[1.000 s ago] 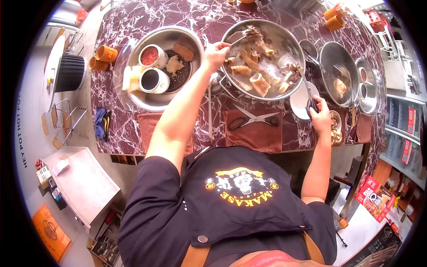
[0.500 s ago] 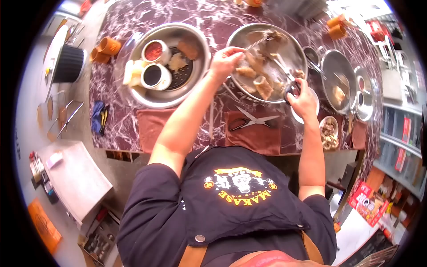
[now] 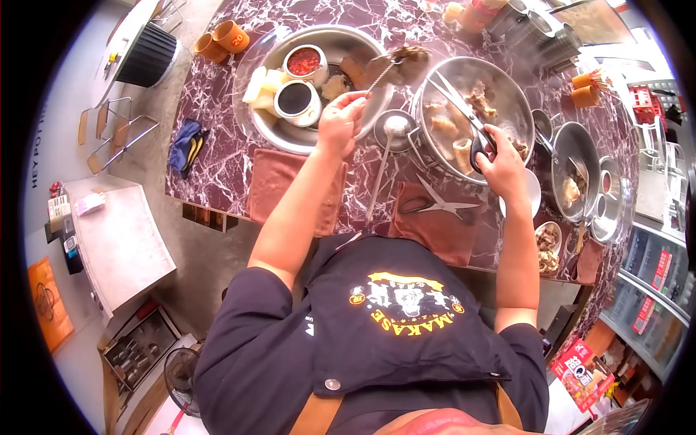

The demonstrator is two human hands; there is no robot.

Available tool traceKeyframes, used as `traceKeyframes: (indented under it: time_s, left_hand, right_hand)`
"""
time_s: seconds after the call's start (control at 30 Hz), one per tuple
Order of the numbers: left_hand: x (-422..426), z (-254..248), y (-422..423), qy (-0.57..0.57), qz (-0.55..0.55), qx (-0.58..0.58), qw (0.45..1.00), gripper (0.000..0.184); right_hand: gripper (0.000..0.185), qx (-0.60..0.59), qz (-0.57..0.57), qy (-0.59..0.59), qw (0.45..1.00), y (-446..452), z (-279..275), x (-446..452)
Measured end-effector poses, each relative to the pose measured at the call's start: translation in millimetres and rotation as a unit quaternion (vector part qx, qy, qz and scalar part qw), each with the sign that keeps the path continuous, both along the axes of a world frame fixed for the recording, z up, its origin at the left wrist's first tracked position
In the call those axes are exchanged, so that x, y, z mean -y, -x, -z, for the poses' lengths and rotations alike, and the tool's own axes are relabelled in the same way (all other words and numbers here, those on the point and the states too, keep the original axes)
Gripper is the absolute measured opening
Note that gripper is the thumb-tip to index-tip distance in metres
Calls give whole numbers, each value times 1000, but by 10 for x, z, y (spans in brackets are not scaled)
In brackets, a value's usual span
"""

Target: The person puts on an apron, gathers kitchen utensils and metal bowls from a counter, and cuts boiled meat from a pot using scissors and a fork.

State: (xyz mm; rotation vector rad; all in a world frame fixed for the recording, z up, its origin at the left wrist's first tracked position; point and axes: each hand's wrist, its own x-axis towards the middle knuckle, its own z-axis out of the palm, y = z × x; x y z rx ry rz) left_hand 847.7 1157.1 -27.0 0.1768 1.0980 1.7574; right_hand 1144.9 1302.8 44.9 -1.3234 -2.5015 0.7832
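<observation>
Right now, watching remotely through the head camera, I have the left hand [image 3: 341, 125] pinching a twisted metal utensil [image 3: 384, 77] between thumb and fingers. A dark meat chunk [image 3: 407, 59], smeared by blur, hangs at its far end, raised between basin and pot. The right hand [image 3: 504, 161] is curled round the black handles of a pair of scissors [image 3: 464, 106], long steel blades parted over the pot [image 3: 420, 141]. Inside that round steel rim: pale, ridged, tubular meat pieces [image 3: 462, 154] in cloudy liquid.

Left of it I log a wide steel basin [image 3: 278, 142] with two white jars, one of chopped red sauce [image 3: 303, 61], one of glossy dark liquid [image 3: 296, 97], plus blocky pale slabs [image 3: 254, 85]. Between the vessels, a ladle [image 3: 396, 129] rests in a small bowl.

Nearer the apron, second scissors [image 3: 444, 206] lie splayed on a brown cloth [image 3: 457, 243]. Right side: a white plate [image 3: 533, 194], an oval dish of lumpy scraps [image 3: 547, 246], a deep steel pan [image 3: 590, 156].

Surface: maroon tabletop [image 3: 225, 163], jagged white veining, polished. Beyond its edge I note grey floor, wood-and-metal chairs [image 3: 119, 134], a caged fan [image 3: 181, 377] and a glass-fronted cabinet [image 3: 645, 286].
</observation>
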Motion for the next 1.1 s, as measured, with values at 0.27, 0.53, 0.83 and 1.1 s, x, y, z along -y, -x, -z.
traceKeyframes:
  time_s: [0.27,0.53,0.83,1.1]
  left_hand:
    - [47,873,103,145,-98,59,983,12]
    - [-547,1332,312,300,-9,132,945,23]
    - [-449,697,154,237,81,144,957,15]
    - [346,573,-181,201,72,-25,977,10]
  right_hand:
    - [49,-100,104,69,987,-686,409,125]
    - [50,-36,200,82,976,-1399,334,334]
    - [48,147,10,-107,983,-912,623,179]
    - [47,-14,32,-37,999,-1132,661,245]
